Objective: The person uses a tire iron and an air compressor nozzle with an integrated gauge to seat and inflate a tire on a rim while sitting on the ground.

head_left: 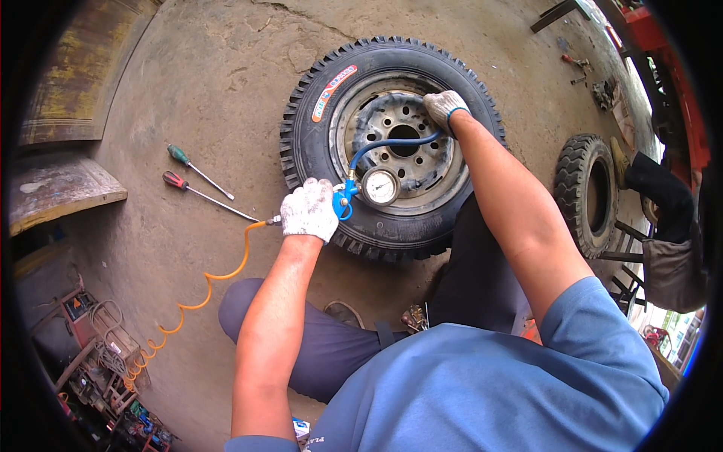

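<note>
A wheel with a chunky-treaded black tire (316,143) lies flat on the floor in front of me, its worn steel rim (448,169) facing up. My left hand (310,211), in a white knit glove, is closed around a blue tire inflator (343,202) with a round dial gauge (379,186). From the inflator a blue hose (392,142) arches over the rim's centre hole to my right hand (446,109). That gloved hand is closed on the hose end at the rim's far right; the tip is hidden. An orange coiled air hose (247,252) joins the inflator behind my left hand.
Two screwdrivers, one green-handled (179,155) and one red-handled (175,180), lie on the concrete left of the wheel. A bare tire (566,188) stands at right beside another person's dark-clothed leg (663,184). Cluttered equipment (98,339) fills the lower left, below a wooden ledge (68,192).
</note>
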Action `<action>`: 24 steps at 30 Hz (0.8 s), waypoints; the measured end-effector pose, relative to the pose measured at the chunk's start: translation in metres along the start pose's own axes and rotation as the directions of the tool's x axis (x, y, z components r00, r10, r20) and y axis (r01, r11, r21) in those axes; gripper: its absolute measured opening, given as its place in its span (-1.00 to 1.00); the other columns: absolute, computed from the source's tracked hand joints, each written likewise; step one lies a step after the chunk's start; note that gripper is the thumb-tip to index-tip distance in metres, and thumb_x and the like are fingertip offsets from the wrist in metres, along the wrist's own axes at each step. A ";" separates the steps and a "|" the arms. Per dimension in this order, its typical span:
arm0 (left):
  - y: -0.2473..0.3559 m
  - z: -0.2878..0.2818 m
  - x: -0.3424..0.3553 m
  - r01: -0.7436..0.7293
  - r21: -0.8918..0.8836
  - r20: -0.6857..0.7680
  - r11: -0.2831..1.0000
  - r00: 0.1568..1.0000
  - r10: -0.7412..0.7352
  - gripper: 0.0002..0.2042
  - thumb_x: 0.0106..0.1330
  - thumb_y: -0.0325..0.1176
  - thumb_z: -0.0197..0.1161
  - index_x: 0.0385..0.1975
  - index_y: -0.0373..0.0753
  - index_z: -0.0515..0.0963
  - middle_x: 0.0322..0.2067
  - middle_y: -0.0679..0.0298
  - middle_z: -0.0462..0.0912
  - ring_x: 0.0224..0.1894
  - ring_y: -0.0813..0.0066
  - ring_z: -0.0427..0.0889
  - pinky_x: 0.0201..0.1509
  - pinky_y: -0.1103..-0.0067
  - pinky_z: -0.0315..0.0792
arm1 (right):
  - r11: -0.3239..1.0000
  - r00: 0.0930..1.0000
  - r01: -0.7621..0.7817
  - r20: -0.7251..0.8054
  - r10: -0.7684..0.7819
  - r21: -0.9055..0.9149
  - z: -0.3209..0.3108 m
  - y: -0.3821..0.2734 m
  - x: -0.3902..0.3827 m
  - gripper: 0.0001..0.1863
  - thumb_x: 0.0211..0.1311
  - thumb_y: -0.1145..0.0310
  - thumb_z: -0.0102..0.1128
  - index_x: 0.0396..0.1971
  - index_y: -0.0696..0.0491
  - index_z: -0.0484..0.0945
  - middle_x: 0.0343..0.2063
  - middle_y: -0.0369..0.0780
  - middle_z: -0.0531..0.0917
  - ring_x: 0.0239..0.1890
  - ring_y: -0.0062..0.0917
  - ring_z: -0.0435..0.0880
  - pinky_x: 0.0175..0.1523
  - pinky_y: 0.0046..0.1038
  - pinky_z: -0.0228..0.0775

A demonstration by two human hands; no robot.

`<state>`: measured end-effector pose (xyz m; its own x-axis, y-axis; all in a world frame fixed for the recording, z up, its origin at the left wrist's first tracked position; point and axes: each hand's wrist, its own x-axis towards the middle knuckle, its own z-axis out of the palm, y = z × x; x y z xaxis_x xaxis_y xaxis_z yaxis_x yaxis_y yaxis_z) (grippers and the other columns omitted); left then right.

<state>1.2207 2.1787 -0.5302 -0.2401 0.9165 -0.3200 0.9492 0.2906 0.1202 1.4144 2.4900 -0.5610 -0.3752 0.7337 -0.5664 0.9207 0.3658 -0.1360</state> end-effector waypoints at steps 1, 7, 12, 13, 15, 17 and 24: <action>-0.001 0.001 -0.001 0.002 0.003 0.000 1.000 1.000 -0.002 -0.73 0.37 -0.14 0.16 -0.15 -0.20 0.59 -0.22 0.06 0.65 -0.21 0.04 0.74 -0.15 0.17 0.60 | 0.999 1.000 -0.010 0.001 0.010 0.032 0.000 -0.002 0.000 -0.61 0.36 0.39 -0.08 -0.01 0.15 0.70 -0.05 0.03 0.74 0.02 -0.16 0.76 0.13 -0.17 0.59; -0.001 -0.001 -0.002 0.006 0.008 0.003 1.000 1.000 -0.006 -0.73 0.37 -0.14 0.16 -0.15 -0.20 0.58 -0.22 0.06 0.65 -0.21 0.04 0.74 -0.14 0.17 0.60 | 0.978 0.996 -0.092 0.025 0.089 0.188 0.000 -0.006 -0.002 -0.59 0.37 0.37 -0.10 0.00 0.14 0.70 -0.05 0.03 0.74 0.05 -0.15 0.74 0.16 -0.17 0.56; 0.000 -0.004 -0.002 0.004 0.004 0.003 1.000 1.000 -0.004 -0.74 0.36 -0.17 0.15 -0.15 -0.20 0.58 -0.22 0.06 0.65 -0.20 0.04 0.74 -0.14 0.16 0.59 | 0.933 0.985 -0.170 0.028 0.170 0.318 -0.001 -0.008 -0.004 -0.56 0.37 0.32 -0.13 0.03 0.16 0.68 -0.03 0.04 0.72 0.08 -0.13 0.71 0.20 -0.18 0.54; 0.000 -0.004 -0.002 0.006 0.004 0.006 1.000 1.000 -0.006 -0.75 0.36 -0.17 0.15 -0.15 -0.20 0.58 -0.21 0.06 0.65 -0.20 0.04 0.74 -0.14 0.16 0.59 | 0.948 0.989 -0.145 0.026 0.143 0.284 0.000 -0.007 -0.003 -0.56 0.37 0.32 -0.13 0.04 0.16 0.67 -0.02 0.05 0.72 0.08 -0.13 0.72 0.19 -0.18 0.54; 0.000 -0.004 -0.002 0.008 0.003 0.011 1.000 1.000 -0.008 -0.75 0.36 -0.17 0.15 -0.15 -0.20 0.58 -0.21 0.06 0.65 -0.20 0.04 0.74 -0.14 0.16 0.59 | 0.965 0.994 -0.114 0.031 0.109 0.237 0.001 -0.005 -0.002 -0.56 0.37 0.32 -0.13 0.04 0.16 0.67 -0.02 0.05 0.72 0.07 -0.13 0.72 0.19 -0.17 0.54; -0.001 -0.002 -0.003 0.009 0.007 0.006 1.000 1.000 -0.009 -0.75 0.36 -0.17 0.14 -0.15 -0.20 0.58 -0.21 0.06 0.65 -0.20 0.04 0.74 -0.14 0.16 0.59 | 0.966 0.993 -0.120 0.047 0.112 0.229 0.000 -0.007 -0.002 -0.56 0.37 0.32 -0.13 0.04 0.16 0.67 -0.02 0.05 0.72 0.06 -0.14 0.73 0.18 -0.16 0.55; -0.001 -0.001 -0.002 0.010 0.004 0.010 1.000 1.000 -0.010 -0.75 0.36 -0.17 0.14 -0.15 -0.20 0.58 -0.21 0.06 0.65 -0.19 0.04 0.74 -0.13 0.16 0.59 | 0.952 0.991 -0.133 0.027 0.131 0.274 0.000 -0.008 -0.004 -0.56 0.37 0.32 -0.13 0.02 0.17 0.68 -0.03 0.05 0.72 0.01 -0.14 0.75 0.15 -0.16 0.57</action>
<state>1.2196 2.1764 -0.5282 -0.2473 0.9107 -0.3309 0.9478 0.2984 0.1129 1.4084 2.4841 -0.5574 -0.2483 0.7597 -0.6010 0.9564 0.0938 -0.2766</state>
